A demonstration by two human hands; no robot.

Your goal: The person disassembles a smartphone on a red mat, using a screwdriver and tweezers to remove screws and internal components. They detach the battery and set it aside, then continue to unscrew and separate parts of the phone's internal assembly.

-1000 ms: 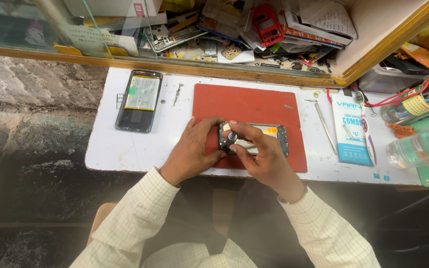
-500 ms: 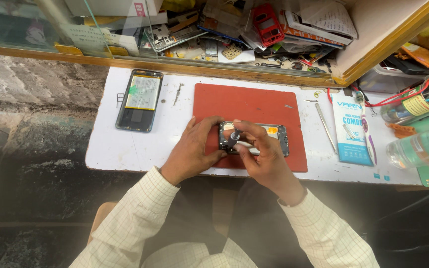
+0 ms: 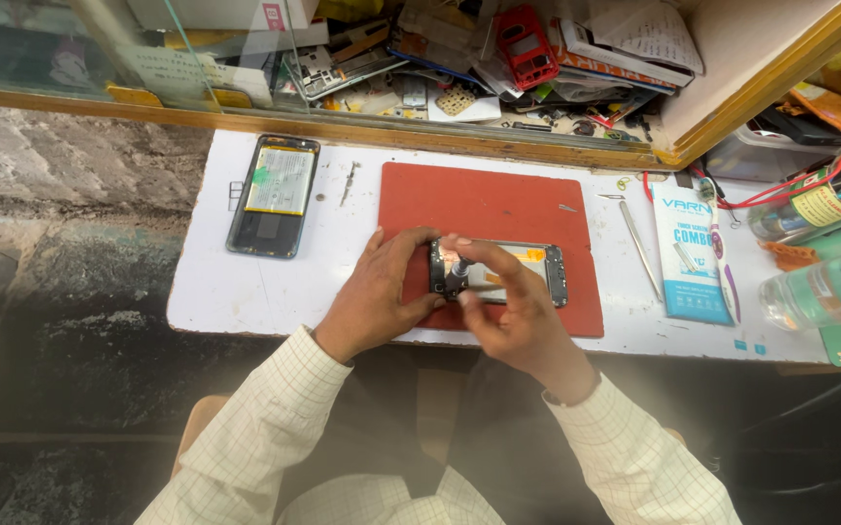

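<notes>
Head view, looking straight down on a white worktop [image 3: 245,292] with a red mat [image 3: 498,209] laid across its middle. On the near part of the mat lies an opened phone [image 3: 513,274], back cover off, its long side running left to right. My left hand [image 3: 377,297] presses on the phone's left end, fingers curled over its edge, clamping it flat to the mat. My right hand [image 3: 508,311] is pinched shut on a small dark tool [image 3: 457,275], its tip set on the left part of the exposed interior; the tool's kind I cannot tell.

Judgement on handling: the phone looks light, thin and stiff, but with the cover off the internals look fragile. The frame's outer edges appear the sound place to hold it, not the exposed parts.

Also noted: a second opened phone [image 3: 275,194] with its battery showing, well to the left on the worktop; metal tweezers [image 3: 640,251] just right of the mat; a blue printed packet [image 3: 690,253] beyond them; clear bottles [image 3: 824,287] at far right.
</notes>
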